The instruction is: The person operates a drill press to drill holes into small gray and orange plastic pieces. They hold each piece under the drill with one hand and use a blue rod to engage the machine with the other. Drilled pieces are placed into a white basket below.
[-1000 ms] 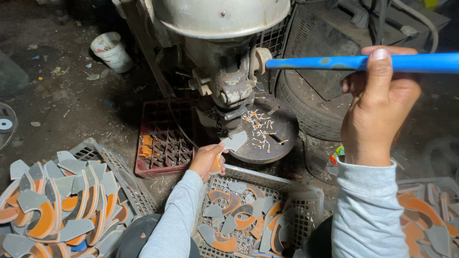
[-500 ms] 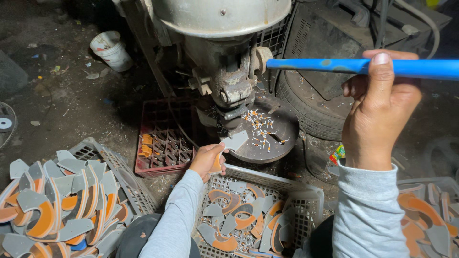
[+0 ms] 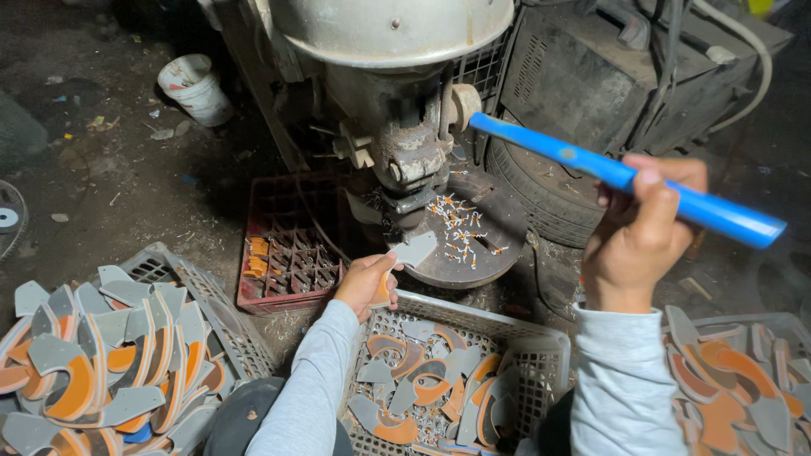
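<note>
Crates ring the press. A grey crate [image 3: 211, 312] at the left is piled high with curved grey and orange pieces [image 3: 93, 371], stacked on edge. A second grey crate [image 3: 541, 338] sits in the middle, close below the arms, holding a looser layer of the same pieces lying flat. A third crate [image 3: 786, 325] at the right edge carries more of them. A red crate [image 3: 262, 253] with a grid of cells stands on the dirt floor beside the press, and a few orange bits [image 3: 258, 257] sit in its left cells. A white bucket [image 3: 198, 89] stands further off on the floor.

The left hand [image 3: 365, 283] pinches one grey piece [image 3: 412, 249] by its near end, fingers pressed together on it; the far end of the piece juts out past the fingers and reaches the edge of the round press plate [image 3: 473, 236], just under the press head [image 3: 410, 165]. The plate is scattered with small pale and orange scraps, perhaps trimmings. The right hand [image 3: 638, 232] is closed around the blue lever [image 3: 625, 179], its grip wrapped about the bar partway along, thumb up, with the lever slanting down to the right.
</note>
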